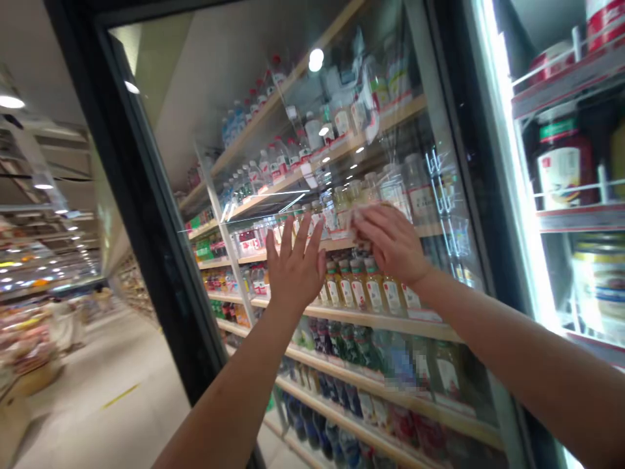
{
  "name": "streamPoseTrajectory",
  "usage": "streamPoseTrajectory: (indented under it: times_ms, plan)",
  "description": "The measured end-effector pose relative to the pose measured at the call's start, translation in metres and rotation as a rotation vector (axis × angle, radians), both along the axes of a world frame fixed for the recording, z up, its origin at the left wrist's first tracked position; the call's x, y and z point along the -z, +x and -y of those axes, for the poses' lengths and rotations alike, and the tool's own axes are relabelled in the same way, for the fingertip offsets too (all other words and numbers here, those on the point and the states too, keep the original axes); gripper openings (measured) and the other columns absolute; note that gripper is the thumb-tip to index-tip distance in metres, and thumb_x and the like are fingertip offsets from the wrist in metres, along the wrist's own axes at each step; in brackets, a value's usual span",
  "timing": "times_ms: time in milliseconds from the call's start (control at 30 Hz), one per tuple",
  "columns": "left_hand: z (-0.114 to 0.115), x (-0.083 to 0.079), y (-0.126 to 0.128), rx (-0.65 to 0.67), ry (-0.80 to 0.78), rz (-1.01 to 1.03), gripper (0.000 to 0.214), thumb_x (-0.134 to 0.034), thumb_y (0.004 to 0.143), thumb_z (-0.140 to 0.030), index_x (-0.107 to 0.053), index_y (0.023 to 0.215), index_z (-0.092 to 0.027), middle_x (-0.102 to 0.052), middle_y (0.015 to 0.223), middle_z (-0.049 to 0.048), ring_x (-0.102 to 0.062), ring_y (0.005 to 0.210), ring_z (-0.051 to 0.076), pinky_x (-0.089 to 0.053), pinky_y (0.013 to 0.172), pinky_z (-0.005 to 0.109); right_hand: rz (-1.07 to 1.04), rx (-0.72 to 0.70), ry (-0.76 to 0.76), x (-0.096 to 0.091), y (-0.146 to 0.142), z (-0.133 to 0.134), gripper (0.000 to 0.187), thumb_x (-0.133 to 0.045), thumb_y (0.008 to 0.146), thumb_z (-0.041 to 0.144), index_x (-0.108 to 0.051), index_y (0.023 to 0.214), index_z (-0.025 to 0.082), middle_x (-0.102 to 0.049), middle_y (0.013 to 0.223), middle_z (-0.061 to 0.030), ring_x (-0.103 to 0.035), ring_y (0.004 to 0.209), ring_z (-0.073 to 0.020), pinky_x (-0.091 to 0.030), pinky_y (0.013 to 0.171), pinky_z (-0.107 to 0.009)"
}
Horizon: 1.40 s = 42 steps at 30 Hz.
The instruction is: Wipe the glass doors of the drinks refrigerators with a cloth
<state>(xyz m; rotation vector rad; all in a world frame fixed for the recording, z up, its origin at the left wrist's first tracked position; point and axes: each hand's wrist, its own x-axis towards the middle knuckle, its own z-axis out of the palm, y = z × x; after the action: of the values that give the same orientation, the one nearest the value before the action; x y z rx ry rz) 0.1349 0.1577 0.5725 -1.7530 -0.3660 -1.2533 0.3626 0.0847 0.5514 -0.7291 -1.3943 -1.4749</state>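
Note:
In front of me is a tilted glass door pane [234, 85] in a dark frame. My left hand [295, 270] is spread against or just off the glass, fingers pointing up, holding nothing. To its right, my right hand [393, 244] is closed around a crumpled pale cloth [359, 225] at the pane. Only part of the cloth shows past the fingers, and some blur softens it. Shelves of bottles [359, 286] appear in or through the glass behind both hands; bright spots of ceiling light shine on its surface.
Right of the door's dark frame [469, 150], a lit cabinet holds jars [566, 163] on wire-railed shelves [581, 218]. To the left, a pale floor [131, 365] with a yellow strip [121, 396] runs along a store aisle. Blurred goods stand at the far left.

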Motion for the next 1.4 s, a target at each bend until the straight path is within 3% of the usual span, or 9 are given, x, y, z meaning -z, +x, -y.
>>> streamPoseTrajectory:
  times_ms: [67, 167, 233, 400, 633, 767, 1000, 1200, 1400]
  plan:
    - [-0.001, -0.002, -0.006, 0.068, 0.021, -0.039, 0.047, -0.049, 0.099, -0.025, -0.050, 0.145, -0.023, -0.051, 0.152, 0.0070, -0.038, 0.147, 0.032, -0.018, 0.123, 0.062, 0.191, 0.047, -0.093, -0.001, -0.001, 0.002, 0.049, -0.052, 0.091, 0.015, -0.053, 0.139, 0.028, -0.060, 0.142, -0.0020, -0.050, 0.137, -0.0233, -0.043, 0.115, -0.047]
    - [-0.007, -0.004, -0.026, 0.170, -0.003, -0.094, 0.043, -0.044, 0.100, -0.020, -0.054, 0.141, -0.025, -0.061, 0.142, 0.0056, -0.047, 0.141, 0.025, -0.028, 0.123, 0.056, 0.082, 0.068, -0.076, 0.000, -0.004, 0.001, 0.042, -0.054, 0.093, 0.023, -0.057, 0.136, 0.026, -0.058, 0.146, -0.0027, -0.049, 0.139, -0.0243, -0.040, 0.117, -0.049]
    - [-0.013, -0.004, -0.044, 0.133, -0.053, -0.009, 0.045, -0.045, 0.100, -0.024, -0.052, 0.144, -0.024, -0.056, 0.147, 0.0081, -0.041, 0.145, 0.027, -0.029, 0.122, 0.056, -0.051, 0.098, -0.074, 0.000, -0.006, -0.001, 0.040, -0.054, 0.096, 0.030, -0.058, 0.135, 0.027, -0.056, 0.149, -0.0029, -0.048, 0.141, -0.0250, -0.039, 0.118, -0.051]
    - [-0.029, 0.009, -0.071, 0.022, -0.157, 0.143, 0.059, -0.045, 0.102, -0.041, -0.032, 0.158, -0.027, -0.026, 0.166, 0.0080, -0.010, 0.156, 0.033, -0.004, 0.125, 0.066, -0.070, 0.095, -0.194, 0.002, -0.003, -0.002, 0.040, -0.052, 0.096, 0.028, -0.058, 0.135, 0.028, -0.052, 0.152, -0.0023, -0.040, 0.147, -0.0248, -0.035, 0.121, -0.053]
    - [-0.041, 0.016, -0.066, 0.047, -0.247, 0.147, 0.060, -0.035, 0.104, -0.049, -0.029, 0.159, -0.026, -0.022, 0.167, 0.0079, -0.007, 0.156, 0.033, 0.001, 0.125, 0.064, 0.107, 0.053, -0.257, 0.002, 0.006, -0.003, 0.029, -0.045, 0.098, 0.022, -0.068, 0.114, 0.032, -0.063, 0.138, 0.0030, -0.048, 0.139, -0.0205, -0.040, 0.117, -0.049]
    - [-0.045, 0.016, -0.064, 0.042, -0.312, 0.145, 0.063, -0.031, 0.104, -0.053, -0.029, 0.159, -0.024, -0.020, 0.167, 0.0073, -0.005, 0.156, 0.033, -0.001, 0.126, 0.062, -0.136, 0.039, -0.183, 0.000, 0.006, -0.007, 0.040, -0.035, 0.099, 0.021, -0.063, 0.127, 0.029, -0.054, 0.148, -0.0001, -0.040, 0.145, -0.0247, -0.034, 0.120, -0.056]
    - [-0.048, 0.018, -0.060, 0.111, -0.393, 0.165, 0.061, -0.034, 0.102, -0.054, -0.031, 0.158, -0.029, -0.019, 0.168, 0.0022, -0.003, 0.157, 0.029, 0.004, 0.128, 0.057, 0.179, 0.198, -0.448, -0.004, 0.001, -0.005, 0.045, -0.051, 0.098, 0.044, -0.053, 0.141, 0.033, -0.047, 0.156, 0.0031, -0.034, 0.149, -0.0274, -0.027, 0.124, -0.056]
    - [-0.065, 0.017, -0.059, 0.116, -0.400, 0.138, 0.062, -0.031, 0.103, -0.054, -0.029, 0.158, -0.027, -0.013, 0.170, -0.0035, 0.004, 0.157, 0.025, 0.010, 0.128, 0.053, -0.097, 0.097, -0.249, -0.002, 0.006, -0.017, 0.046, -0.028, 0.105, 0.031, -0.047, 0.146, 0.028, -0.047, 0.156, -0.0022, -0.036, 0.148, -0.0234, -0.030, 0.123, -0.057]
    - [-0.086, 0.016, -0.056, 0.062, -0.357, 0.132, 0.067, -0.029, 0.102, -0.061, -0.018, 0.160, -0.029, 0.000, 0.170, -0.0121, 0.011, 0.156, 0.023, 0.019, 0.125, 0.049, 0.300, 0.173, -0.592, -0.007, 0.006, -0.011, 0.048, -0.042, 0.099, 0.032, -0.045, 0.147, 0.033, -0.044, 0.158, 0.0066, -0.028, 0.153, -0.0201, -0.023, 0.127, -0.054]
